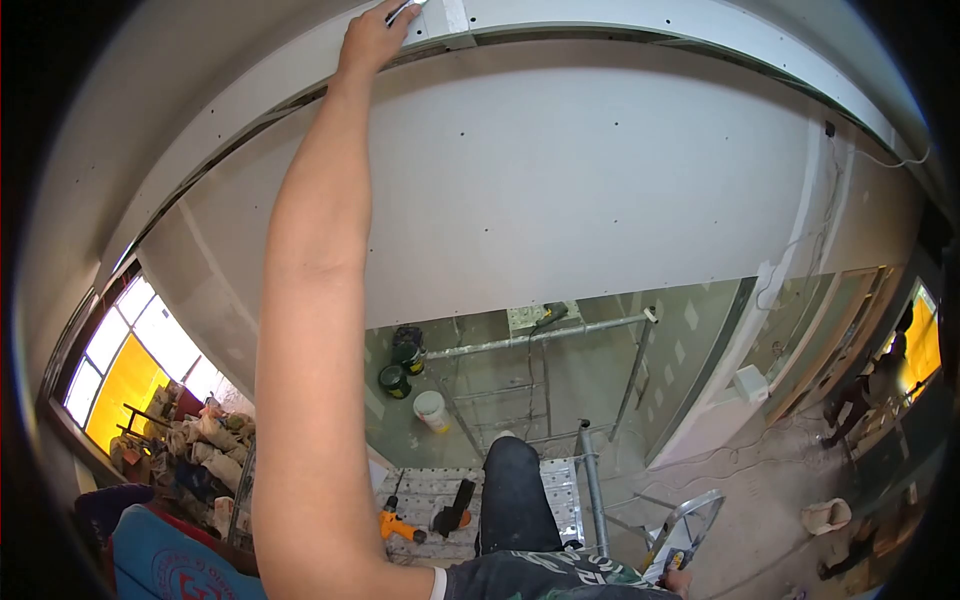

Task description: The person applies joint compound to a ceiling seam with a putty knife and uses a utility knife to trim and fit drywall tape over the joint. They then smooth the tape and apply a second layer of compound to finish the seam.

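Plasterboard wall (560, 190) curves across a room under renovation. The surface is up, but dark fastener dots show uncovered; pale bands, apparently filler, mark some joints, so the finishing looks partial. A dark gap runs under the white strip (640, 18) overhead and looks unfinished.

At 9 o'clock, a window (125, 350) with white and yellow panes stands above piled sacks (210, 440). At 8 o'clock is blue fabric (165, 555). The left hand (372, 42) reaches up to 11 o'clock, its fingers closed round a small tool (405, 12) with a metallic part, at the strip; whether the tool touches it, I cannot tell. At 7 o'clock, an orange drill (402, 527) lies on a perforated platform (565, 490). Dark buckets (394, 381) and a white one (432, 410) stand below the wall, left of centre.

At 5 o'clock, the right hand (680, 580), partly cut off, is beside a yellow-and-grey object (674, 562) near a ladder (690, 510); its grip cannot be made out. Between 3 and 4 o'clock, another person (862, 400) stands near a yellow-lit opening.
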Tool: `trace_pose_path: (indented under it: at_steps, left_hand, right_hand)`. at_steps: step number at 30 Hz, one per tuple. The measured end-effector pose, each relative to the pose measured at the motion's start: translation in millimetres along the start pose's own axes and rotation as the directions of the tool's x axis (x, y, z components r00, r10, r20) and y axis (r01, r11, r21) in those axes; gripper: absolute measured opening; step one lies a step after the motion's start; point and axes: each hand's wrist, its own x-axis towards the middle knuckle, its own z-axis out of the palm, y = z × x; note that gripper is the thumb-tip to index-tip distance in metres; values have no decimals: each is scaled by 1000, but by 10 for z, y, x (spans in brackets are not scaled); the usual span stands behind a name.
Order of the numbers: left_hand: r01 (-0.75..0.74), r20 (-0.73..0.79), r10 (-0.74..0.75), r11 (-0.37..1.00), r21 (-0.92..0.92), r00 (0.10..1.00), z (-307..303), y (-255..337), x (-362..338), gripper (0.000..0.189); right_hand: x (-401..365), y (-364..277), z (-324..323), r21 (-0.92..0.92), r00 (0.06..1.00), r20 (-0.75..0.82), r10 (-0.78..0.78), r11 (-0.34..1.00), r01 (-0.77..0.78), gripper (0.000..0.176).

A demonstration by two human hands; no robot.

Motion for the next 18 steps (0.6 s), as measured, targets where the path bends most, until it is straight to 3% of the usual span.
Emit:
trace_pose_path:
  at_steps: [3, 8, 10, 11, 13, 14, 16, 17, 18]
  left_hand:
    - [29, 6, -29, 999, -32, 1000, 46, -44, -3, 39]
    - [-1, -28, -2, 995, -98, 1000, 140, -15, -64, 40]
    - [194, 91, -178, 955, -226, 980, 203, 169, -126, 44]
    - [195, 87, -180, 955, -222, 980, 300, 245, -144, 44]
    - [255, -99, -258, 966, -41, 961, 537, 415, -197, 47]
    - [258, -102, -261, 965, -41, 960, 558, 571, -232, 47]
    - [366, -58, -392, 895, -254, 918, 497, 902, -317, 49]
    - [367, -55, -393, 893, -259, 918, 611, 875, -290, 49]
    - [333, -161, -362, 926, -179, 918, 801, 786, -243, 49]
  right_hand:
    - [139, 106, 41, 29, 999, -6, 49, 998, -49, 35]
    - [421, 215, 130, 7, 998, 59, 11, 1000, -12, 33]
    - [322, 80, 109, -5, 997, 65, 34, 999, -34, 32]
    - [189, -59, 91, -10, 996, 77, 38, 999, -38, 33]
    - [107, -161, 64, -18, 996, 86, 39, 999, -37, 34]
    - [144, -136, 54, -16, 996, 83, 19, 1000, -18, 35]
    - [294, -32, 32, -11, 997, 76, 0, 1000, 1, 36]
    - [420, 53, 0, -115, 995, 91, -30, 993, 40, 37]
    - [460, 131, -27, -216, 993, 108, -55, 973, 78, 38]
